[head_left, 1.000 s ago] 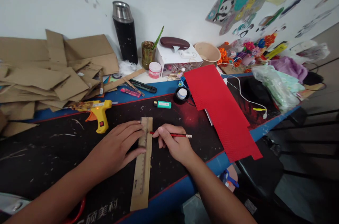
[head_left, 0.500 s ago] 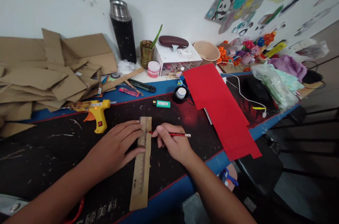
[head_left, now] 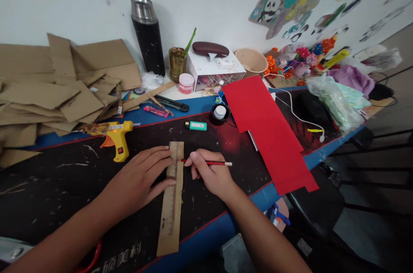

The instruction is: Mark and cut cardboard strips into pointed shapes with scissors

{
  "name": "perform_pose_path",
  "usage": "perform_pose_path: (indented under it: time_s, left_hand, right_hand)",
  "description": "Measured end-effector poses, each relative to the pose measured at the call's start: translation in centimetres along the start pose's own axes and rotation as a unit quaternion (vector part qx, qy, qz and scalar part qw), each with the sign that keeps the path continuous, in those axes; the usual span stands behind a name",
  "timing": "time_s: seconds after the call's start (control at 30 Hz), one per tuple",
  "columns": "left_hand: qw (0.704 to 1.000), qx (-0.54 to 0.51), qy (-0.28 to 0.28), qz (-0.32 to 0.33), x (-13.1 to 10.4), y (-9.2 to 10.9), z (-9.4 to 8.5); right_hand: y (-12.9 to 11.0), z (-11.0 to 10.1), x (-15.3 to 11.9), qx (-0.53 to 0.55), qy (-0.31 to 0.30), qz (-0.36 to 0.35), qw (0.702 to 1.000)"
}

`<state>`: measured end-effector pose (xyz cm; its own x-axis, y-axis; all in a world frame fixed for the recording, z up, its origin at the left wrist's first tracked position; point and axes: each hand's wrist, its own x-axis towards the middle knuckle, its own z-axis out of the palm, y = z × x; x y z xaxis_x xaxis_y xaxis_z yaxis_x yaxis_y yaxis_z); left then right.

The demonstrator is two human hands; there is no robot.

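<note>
A clear ruler point(head_left: 168, 208) lies lengthwise along a narrow cardboard strip point(head_left: 176, 238) on the dark mat. My left hand point(head_left: 142, 174) rests on the ruler from the left, fingers stretched out and fingertips pressing its upper half. In my right hand point(head_left: 209, 172) is a red-and-black pencil point(head_left: 221, 163), pinched between thumb and fingers. The pencil's tip meets the strip near the ruler's right edge, and its eraser end points right.
A yellow glue gun point(head_left: 121, 139) lies left, by stacked cardboard pieces point(head_left: 51, 96). Ahead are a green lighter point(head_left: 196, 126), a utility knife point(head_left: 172, 103) and a black flask point(head_left: 148, 41). Red corrugated sheet point(head_left: 267, 131) lies right, overhanging the table edge. Red-handled scissors point(head_left: 93, 260) are partly under my left forearm.
The whole view has shifted very slightly. Both hands, the ruler and the pencil keep the same positions relative to one another.
</note>
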<state>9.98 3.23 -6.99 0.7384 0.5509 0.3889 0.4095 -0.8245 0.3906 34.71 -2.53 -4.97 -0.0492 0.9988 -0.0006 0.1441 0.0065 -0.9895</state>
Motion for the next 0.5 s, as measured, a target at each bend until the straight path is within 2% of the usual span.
perform_pose_path:
  time_s: [0.5]
  left_hand:
    - [1.000,-0.001,0.006,0.001,0.09,0.09,0.01]
  right_hand:
    - [0.11,-0.03,-0.08,-0.008,-0.006,-0.005,1.000]
